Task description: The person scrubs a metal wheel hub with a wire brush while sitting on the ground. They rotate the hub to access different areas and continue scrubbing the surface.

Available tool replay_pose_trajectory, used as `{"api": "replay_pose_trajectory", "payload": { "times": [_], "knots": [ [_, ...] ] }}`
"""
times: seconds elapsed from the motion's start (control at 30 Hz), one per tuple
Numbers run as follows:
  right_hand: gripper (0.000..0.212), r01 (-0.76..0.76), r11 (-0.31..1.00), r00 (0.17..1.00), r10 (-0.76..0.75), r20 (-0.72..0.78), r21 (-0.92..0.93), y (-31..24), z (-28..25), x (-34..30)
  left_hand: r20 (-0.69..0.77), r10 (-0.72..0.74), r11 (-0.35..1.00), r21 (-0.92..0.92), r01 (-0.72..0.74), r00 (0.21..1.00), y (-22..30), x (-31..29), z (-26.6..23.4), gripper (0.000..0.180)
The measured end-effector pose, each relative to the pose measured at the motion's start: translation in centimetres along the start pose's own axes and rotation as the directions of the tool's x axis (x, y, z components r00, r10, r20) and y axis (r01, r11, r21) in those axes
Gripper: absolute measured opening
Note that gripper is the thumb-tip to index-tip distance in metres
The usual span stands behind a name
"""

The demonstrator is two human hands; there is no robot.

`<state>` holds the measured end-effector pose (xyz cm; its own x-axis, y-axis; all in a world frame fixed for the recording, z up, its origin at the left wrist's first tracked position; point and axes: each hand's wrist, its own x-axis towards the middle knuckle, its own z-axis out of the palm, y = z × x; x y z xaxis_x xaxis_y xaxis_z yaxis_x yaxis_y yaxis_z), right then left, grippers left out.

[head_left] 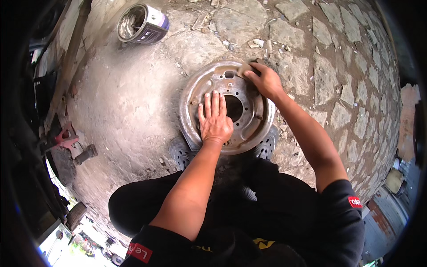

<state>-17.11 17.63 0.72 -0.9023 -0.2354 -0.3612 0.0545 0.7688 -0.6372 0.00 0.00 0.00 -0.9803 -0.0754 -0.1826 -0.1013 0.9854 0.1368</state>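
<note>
Metal plate [251, 100], round and worn, lies low in front of the person, near the middle of the view, and its near edge comes over two dark shoes [179, 153] with small holes in them. I cannot tell if the plate rests on the shoes or only on the ground [120, 98]. One large round hole is in its middle, with several small holes around.

Two hands are at work on this one plate. The left hand [215, 124] is flat, its fingers a little spread, and it lies upon the plate just at the left of the large hole. The right hand [266, 82] pinches one small tan pad [243, 70] against the far right edge.

From the left edge of the plate, a wide room of pale ground goes until one red metal piece [66, 137], well apart. Beyond the far edge, to the left, is one can [153, 27], also well apart; whether it stands or lies, I cannot tell. On the right side, many flat stones [329, 80] cover the ground.
</note>
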Motion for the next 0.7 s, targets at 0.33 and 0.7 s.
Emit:
{"api": "replay_pose_trajectory", "payload": {
  "times": [0.33, 0.7],
  "knots": [
    [0.052, -0.023, 0.992, 0.998, 0.014, -0.069, -0.122, -1.5, 0.9, 0.6, -0.002, -0.014, 1.0, -0.02, 0.014, 1.0, 0.6, 0.0, -0.3, 0.077],
    [0.048, -0.006, 0.991, 0.994, -0.009, -0.112, -0.136, -1.2, 1.1, -0.2, 0.028, -0.015, 0.999, -0.036, 0.016, 1.0, 0.6, -0.1, -0.1, 0.078]
  ]
}}
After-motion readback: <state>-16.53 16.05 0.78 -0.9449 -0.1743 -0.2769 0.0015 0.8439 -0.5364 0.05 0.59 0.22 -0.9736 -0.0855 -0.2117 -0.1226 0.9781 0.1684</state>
